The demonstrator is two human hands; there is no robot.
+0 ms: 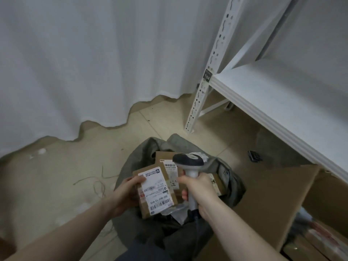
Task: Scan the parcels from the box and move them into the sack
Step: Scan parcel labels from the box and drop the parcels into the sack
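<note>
Parcels are what you are handling: your left hand (125,194) grips a small brown cardboard parcel (155,191) by its left edge, thumb curled over the top of its white shipping label (156,187), which faces up toward you with the barcode at the near end. You hold it just above the open mouth of the grey sack (228,187), which sits on the tiled floor (56,176) between your arms. Your right hand (197,191) is wrapped tight around the white handle of a barcode scanner (189,163), its dark head tilted over the far corner of the held parcel. Inside the sack, just beyond the one you hold, lies another labelled parcel (166,161), partly hidden by the scanner. To your right stands a large open cardboard box (273,204), with more packages showing in its lower right corner. Behind it rises a white metal shelving rack (263,95), and a white curtain (94,63) hangs across the back.
</note>
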